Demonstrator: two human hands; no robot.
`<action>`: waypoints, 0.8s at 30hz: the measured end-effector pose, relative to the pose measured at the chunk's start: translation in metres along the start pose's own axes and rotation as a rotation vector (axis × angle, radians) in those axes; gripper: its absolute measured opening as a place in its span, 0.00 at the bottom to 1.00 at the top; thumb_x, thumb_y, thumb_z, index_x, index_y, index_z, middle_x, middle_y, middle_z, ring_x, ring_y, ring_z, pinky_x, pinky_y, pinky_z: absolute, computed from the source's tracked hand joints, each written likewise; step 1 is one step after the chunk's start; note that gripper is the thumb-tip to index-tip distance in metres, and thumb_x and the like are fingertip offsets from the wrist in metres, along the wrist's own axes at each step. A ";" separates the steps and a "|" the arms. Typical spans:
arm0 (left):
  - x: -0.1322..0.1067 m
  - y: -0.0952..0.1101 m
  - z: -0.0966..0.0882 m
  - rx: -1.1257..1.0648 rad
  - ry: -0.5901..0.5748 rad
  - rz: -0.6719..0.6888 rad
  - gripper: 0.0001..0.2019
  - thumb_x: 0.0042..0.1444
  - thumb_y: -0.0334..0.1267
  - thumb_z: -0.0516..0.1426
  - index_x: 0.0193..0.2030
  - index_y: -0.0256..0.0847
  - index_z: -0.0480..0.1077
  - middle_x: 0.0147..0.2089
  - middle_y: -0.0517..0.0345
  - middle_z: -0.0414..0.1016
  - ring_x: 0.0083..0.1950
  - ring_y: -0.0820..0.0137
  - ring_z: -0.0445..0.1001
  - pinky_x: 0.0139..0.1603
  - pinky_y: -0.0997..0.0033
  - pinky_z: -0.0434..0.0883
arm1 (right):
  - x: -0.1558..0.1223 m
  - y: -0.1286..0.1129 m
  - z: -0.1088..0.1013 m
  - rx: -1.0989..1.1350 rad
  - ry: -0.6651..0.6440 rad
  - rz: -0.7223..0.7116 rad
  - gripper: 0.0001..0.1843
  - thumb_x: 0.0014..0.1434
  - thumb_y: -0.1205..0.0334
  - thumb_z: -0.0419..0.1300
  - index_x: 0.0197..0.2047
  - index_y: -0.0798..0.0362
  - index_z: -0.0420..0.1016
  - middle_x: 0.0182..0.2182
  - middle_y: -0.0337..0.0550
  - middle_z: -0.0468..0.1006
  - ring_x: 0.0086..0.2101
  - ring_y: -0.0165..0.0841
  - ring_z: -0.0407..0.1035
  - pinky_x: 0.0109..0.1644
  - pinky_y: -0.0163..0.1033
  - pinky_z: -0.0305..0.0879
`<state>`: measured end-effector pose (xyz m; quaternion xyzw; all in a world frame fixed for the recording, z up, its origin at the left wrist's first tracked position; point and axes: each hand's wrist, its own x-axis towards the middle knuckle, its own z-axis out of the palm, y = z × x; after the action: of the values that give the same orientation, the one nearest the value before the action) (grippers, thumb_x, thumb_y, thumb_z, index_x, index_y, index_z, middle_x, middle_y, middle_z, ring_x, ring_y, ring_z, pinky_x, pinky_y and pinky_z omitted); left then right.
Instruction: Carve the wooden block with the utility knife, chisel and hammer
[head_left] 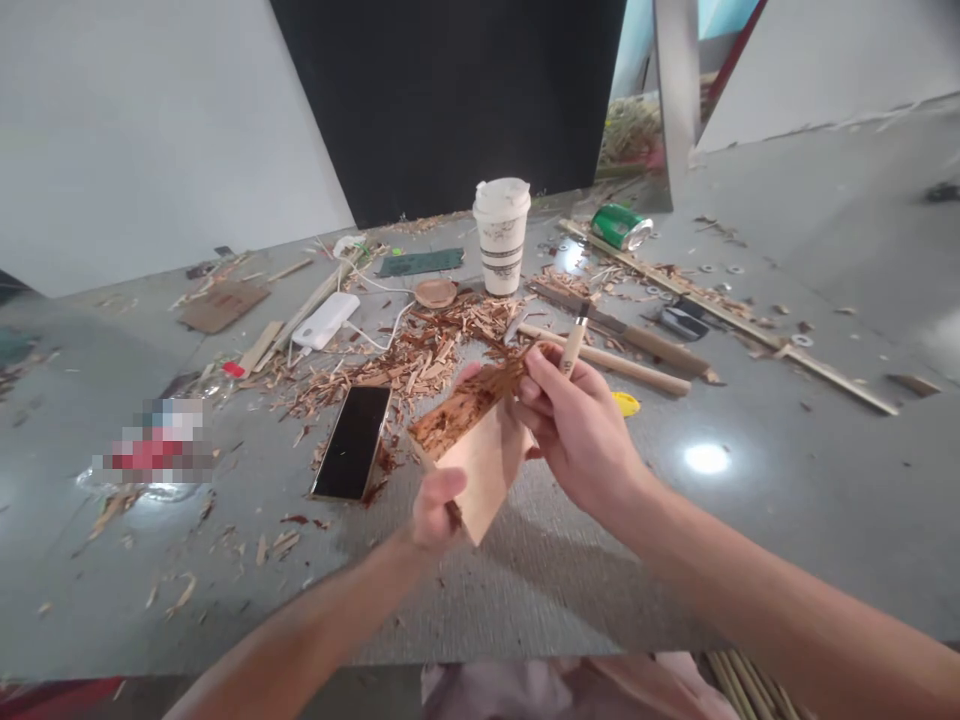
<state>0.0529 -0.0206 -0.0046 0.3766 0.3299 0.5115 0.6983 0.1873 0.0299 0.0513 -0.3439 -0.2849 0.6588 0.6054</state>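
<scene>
My left hand (437, 505) grips the lower left side of a wood block (487, 465), its thumb over the smooth pale face. The block is tilted, and its upper face is rough, reddish brown and gouged. At the block's upper right end, my right hand (574, 420) is closed, fingertips against the rough edge. Out of that hand sticks a slim wooden-handled carving tool (573, 345) with a dark upper end; the part inside the fingers is hidden. Behind the hands lies a heap of wood chips (420, 355).
A black-screened phone (352, 442) lies left of the block. Farther back stand a lidded paper cup (501, 240) and a white power bank (325, 320) with a cable. Rightward lie a wooden rod (622, 362), a long strip (720, 310), a green can (619, 227) and a yellow object (625, 403).
</scene>
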 end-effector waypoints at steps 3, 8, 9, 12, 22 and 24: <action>0.007 0.010 -0.003 -0.109 -0.044 0.068 0.39 0.46 0.57 0.57 0.66 0.47 0.70 0.58 0.47 0.81 0.62 0.43 0.77 0.52 0.43 0.80 | 0.024 -0.009 -0.017 0.057 0.169 -0.037 0.16 0.61 0.60 0.71 0.32 0.50 0.65 0.23 0.30 0.60 0.22 0.23 0.50 0.21 0.29 0.46; 0.014 0.021 -0.003 -0.091 -0.051 0.137 0.39 0.47 0.57 0.58 0.67 0.49 0.67 0.65 0.46 0.76 0.69 0.42 0.70 0.53 0.43 0.80 | 0.072 -0.030 -0.064 -0.223 0.223 -0.207 0.17 0.61 0.58 0.68 0.30 0.49 0.62 0.23 0.31 0.61 0.21 0.24 0.50 0.21 0.32 0.45; 0.015 0.023 -0.003 -0.084 -0.056 0.131 0.39 0.47 0.57 0.58 0.68 0.49 0.67 0.66 0.46 0.75 0.70 0.42 0.69 0.54 0.42 0.79 | 0.078 -0.034 -0.074 -0.361 0.231 -0.259 0.16 0.61 0.56 0.67 0.29 0.49 0.64 0.23 0.33 0.63 0.21 0.25 0.51 0.22 0.33 0.45; 0.014 0.023 -0.004 -0.081 -0.086 0.104 0.42 0.47 0.59 0.59 0.69 0.48 0.65 0.67 0.43 0.74 0.70 0.40 0.69 0.56 0.38 0.78 | 0.089 -0.043 -0.097 -0.895 0.307 -0.420 0.11 0.59 0.55 0.66 0.30 0.50 0.73 0.25 0.39 0.73 0.23 0.29 0.58 0.27 0.37 0.53; 0.016 0.018 -0.009 -0.217 -0.194 0.050 0.48 0.45 0.56 0.63 0.75 0.49 0.58 0.73 0.45 0.68 0.74 0.36 0.62 0.67 0.33 0.69 | 0.087 -0.047 -0.113 -1.498 0.099 -0.515 0.14 0.61 0.50 0.61 0.35 0.52 0.81 0.21 0.38 0.72 0.24 0.32 0.61 0.32 0.39 0.56; 0.017 0.020 -0.008 -0.231 -0.212 0.061 0.49 0.47 0.55 0.62 0.77 0.50 0.53 0.75 0.44 0.64 0.75 0.37 0.59 0.66 0.31 0.68 | 0.085 -0.046 -0.112 -1.493 0.090 -0.522 0.17 0.62 0.51 0.60 0.27 0.51 0.75 0.19 0.37 0.68 0.23 0.31 0.57 0.30 0.39 0.54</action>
<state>0.0414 0.0009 0.0069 0.3554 0.1818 0.5244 0.7521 0.3015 0.1143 0.0115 -0.6076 -0.6982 0.1158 0.3605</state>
